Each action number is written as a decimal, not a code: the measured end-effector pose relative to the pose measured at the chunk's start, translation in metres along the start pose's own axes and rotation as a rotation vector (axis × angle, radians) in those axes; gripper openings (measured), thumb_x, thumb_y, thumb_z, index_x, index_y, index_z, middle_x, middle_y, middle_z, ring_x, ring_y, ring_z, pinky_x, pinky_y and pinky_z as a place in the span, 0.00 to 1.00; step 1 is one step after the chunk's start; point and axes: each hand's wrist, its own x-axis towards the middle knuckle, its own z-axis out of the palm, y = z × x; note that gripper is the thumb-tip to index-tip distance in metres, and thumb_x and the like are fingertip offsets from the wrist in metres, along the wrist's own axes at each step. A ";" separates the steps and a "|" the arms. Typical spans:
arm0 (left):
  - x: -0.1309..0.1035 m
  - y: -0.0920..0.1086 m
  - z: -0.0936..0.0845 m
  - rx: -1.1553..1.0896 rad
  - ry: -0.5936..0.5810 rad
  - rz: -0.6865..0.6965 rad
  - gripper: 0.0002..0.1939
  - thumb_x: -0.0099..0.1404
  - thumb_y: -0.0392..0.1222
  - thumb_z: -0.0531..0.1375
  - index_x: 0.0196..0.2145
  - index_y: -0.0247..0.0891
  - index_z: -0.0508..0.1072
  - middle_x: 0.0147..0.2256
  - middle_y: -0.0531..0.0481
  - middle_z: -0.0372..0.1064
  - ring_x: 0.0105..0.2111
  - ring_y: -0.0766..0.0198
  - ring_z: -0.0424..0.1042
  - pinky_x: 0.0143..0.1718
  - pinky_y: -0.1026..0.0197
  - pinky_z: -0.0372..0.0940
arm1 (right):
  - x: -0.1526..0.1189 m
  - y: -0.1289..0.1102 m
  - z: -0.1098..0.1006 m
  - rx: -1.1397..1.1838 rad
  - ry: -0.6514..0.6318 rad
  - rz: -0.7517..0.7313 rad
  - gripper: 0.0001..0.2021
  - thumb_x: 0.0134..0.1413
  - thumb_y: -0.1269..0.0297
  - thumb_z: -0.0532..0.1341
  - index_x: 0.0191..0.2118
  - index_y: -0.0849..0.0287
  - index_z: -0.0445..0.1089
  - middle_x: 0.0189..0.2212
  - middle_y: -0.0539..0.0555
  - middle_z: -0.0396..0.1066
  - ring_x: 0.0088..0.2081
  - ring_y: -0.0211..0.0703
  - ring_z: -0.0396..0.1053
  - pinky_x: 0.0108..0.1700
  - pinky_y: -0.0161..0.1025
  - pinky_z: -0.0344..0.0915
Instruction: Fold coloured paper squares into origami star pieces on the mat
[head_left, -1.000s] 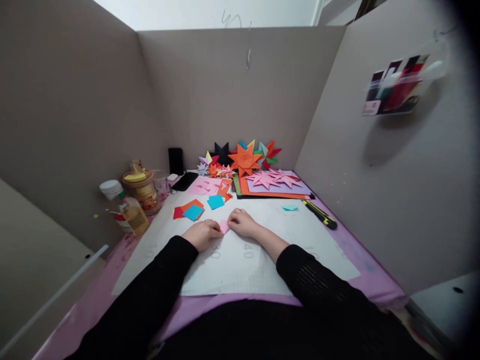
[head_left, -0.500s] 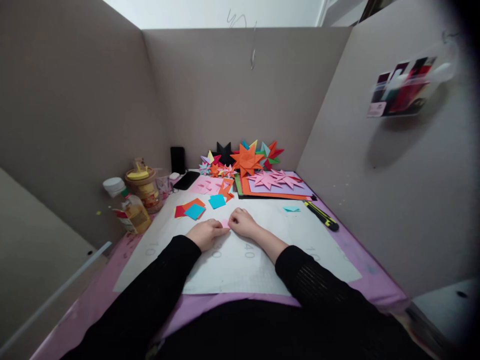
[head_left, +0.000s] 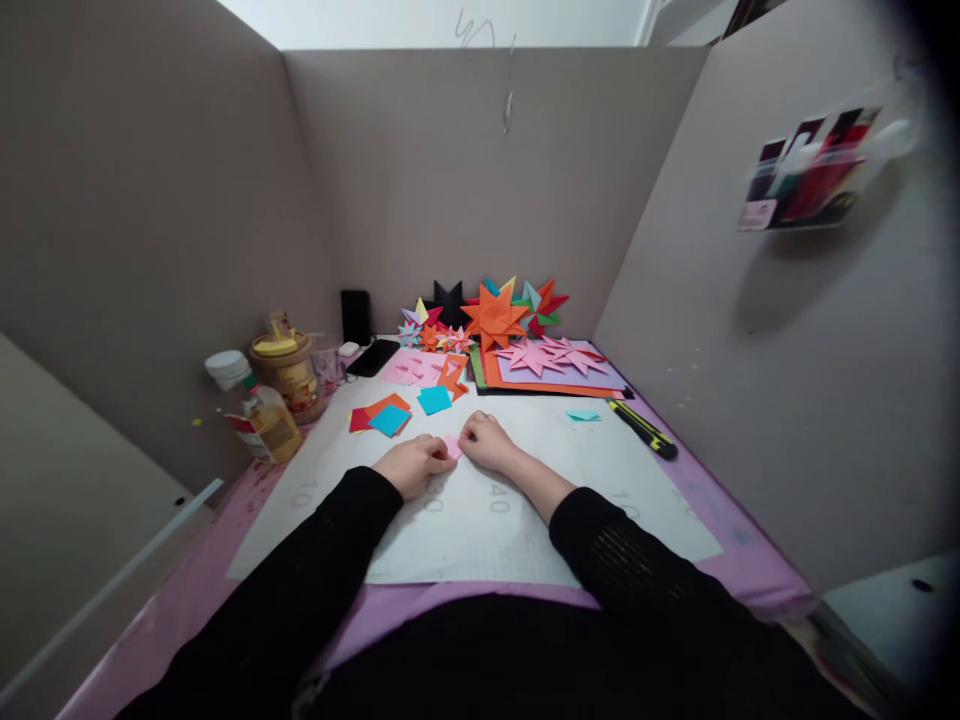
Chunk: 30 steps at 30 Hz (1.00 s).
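Pink paper [head_left: 452, 447] lies near the centre of the frame, on a white mat [head_left: 465, 550] printed with numbers, and we see both hands meeting at it. Starting at the left of the frame, we find a bottle of yellowish liquid [head_left: 274, 428], then a brown tub [head_left: 291, 385] and a clear cup [head_left: 328, 365] close behind. Further right, one dark phone-like object [head_left: 355, 318] stands upright near the back wall [head_left: 420, 180], and a black phone [head_left: 373, 358] lies flat in front of it. Left of centre, we notice overlapping red, orange and blue paper squares [head_left: 389, 420]. Just below them, the left hand [head_left: 412, 466] has thumb and fingers drawn narrow, pinching the pink paper's left side. Above the hands, we see more blue squares [head_left: 434, 401] and, farther back, a black star [head_left: 448, 303]. The right hand [head_left: 487, 440] curls its fingers at the paper's right edge; we cannot tell whether it grips. Behind it rises an orange star [head_left: 495, 315], with pink stars [head_left: 532, 357] on stacked sheets [head_left: 555, 389] to the right. Right of centre lie a folded aqua piece [head_left: 583, 416] and, tilted, a black-and-yellow cutter [head_left: 643, 430]. At upper right, we see a clear pouch [head_left: 814, 165] hanging.
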 end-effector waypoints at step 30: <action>-0.001 0.010 -0.004 0.103 -0.051 -0.054 0.14 0.64 0.39 0.49 0.40 0.43 0.72 0.38 0.48 0.65 0.39 0.61 0.62 0.36 0.63 0.57 | -0.033 -0.006 -0.025 0.015 -0.042 -0.414 0.16 0.49 0.77 0.55 0.38 0.50 0.73 0.36 0.53 0.64 0.42 0.43 0.57 0.45 0.40 0.54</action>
